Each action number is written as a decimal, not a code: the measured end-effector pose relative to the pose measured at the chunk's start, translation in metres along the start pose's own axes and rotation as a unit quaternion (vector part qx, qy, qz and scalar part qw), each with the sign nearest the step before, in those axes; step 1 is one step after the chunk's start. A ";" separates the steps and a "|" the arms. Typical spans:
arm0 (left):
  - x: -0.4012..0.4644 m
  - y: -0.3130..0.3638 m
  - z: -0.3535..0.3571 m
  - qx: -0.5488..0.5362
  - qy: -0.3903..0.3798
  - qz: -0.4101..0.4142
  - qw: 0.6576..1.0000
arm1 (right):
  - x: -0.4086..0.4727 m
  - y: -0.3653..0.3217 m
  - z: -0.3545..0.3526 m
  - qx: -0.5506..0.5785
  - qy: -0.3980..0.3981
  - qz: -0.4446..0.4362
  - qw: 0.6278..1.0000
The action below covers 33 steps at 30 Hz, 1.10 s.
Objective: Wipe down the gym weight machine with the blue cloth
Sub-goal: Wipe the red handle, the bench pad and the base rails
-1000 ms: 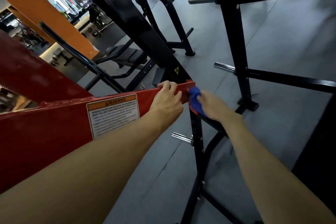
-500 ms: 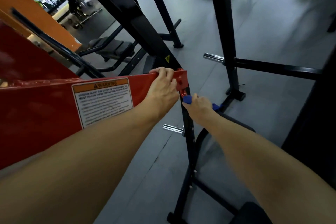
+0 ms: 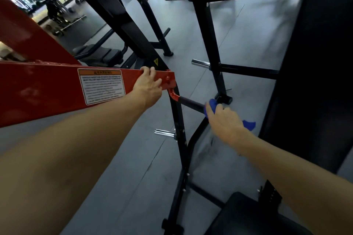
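Observation:
The weight machine's red arm [image 3: 47, 89] runs from the left to the centre and carries a white warning label [image 3: 102, 86]. My left hand [image 3: 148, 87] grips the arm's top edge near its end. From that end a dark handle bar [image 3: 191, 103] slants down to the right. My right hand [image 3: 224, 122] is wrapped round the lower part of this bar with the blue cloth [image 3: 248, 125] bunched in it. Blue shows above the fingers and behind the wrist.
A black upright post [image 3: 178, 139] with a chrome peg [image 3: 164, 132] stands below the red arm. A black rack [image 3: 214, 47] with chrome pegs stands behind. A black seat pad [image 3: 248, 215] lies at the bottom right, a dark padded panel [image 3: 315, 63] fills the right side, and grey floor lies between.
My right hand with the cloth has slid from the red arm's end down and right along the handle bar. My left hand has kept its grip on the arm.

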<state>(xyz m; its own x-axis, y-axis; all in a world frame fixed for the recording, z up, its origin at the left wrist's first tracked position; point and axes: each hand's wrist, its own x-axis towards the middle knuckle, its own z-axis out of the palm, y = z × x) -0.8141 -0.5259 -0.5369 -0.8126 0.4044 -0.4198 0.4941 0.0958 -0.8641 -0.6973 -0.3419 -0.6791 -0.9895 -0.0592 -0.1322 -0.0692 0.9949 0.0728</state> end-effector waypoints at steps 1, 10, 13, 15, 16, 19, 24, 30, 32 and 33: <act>-0.009 -0.001 -0.001 -0.021 0.000 -0.002 1.000 | -0.006 -0.001 0.005 0.017 0.009 0.033 0.999; -0.155 -0.012 -0.028 -0.117 -0.017 -0.089 0.989 | -0.022 -0.072 -0.060 0.497 0.196 0.151 0.832; -0.203 -0.034 -0.036 -0.087 -0.012 -0.116 0.989 | -0.014 -0.125 -0.136 0.768 0.143 0.054 0.622; -0.231 -0.053 -0.042 -0.063 -0.013 -0.136 0.989 | -0.007 -0.161 -0.176 0.831 0.139 0.001 0.538; -0.244 -0.063 -0.046 -0.056 -0.016 -0.145 0.988 | -0.001 -0.175 -0.188 0.845 0.149 0.002 0.513; -0.284 -0.085 -0.054 -0.029 -0.026 -0.166 0.985 | -0.005 -0.196 -0.203 0.828 0.189 -0.008 0.528; -0.331 -0.106 -0.057 0.016 -0.033 -0.223 0.974 | -0.051 -0.207 -0.232 0.740 0.294 -0.193 0.574; -0.350 -0.119 -0.064 0.029 -0.063 -0.240 0.968 | -0.007 -0.179 -0.369 0.581 0.397 -0.332 0.628; -0.352 -0.120 -0.064 0.029 -0.060 -0.249 0.966 | 0.006 -0.174 -0.417 0.543 0.408 -0.366 0.636; -0.352 -0.120 -0.064 0.027 -0.056 -0.253 0.965 | 0.008 -0.169 -0.428 0.541 0.401 -0.384 0.632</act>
<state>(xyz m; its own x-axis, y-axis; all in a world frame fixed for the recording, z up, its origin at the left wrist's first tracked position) -0.5675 -0.6217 -0.2671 -0.9756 0.2164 0.0360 0.0099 0.2071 -0.9783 -0.7483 -0.5456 -0.2692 -0.4944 -0.1481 0.8565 -0.8692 0.0952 -0.4852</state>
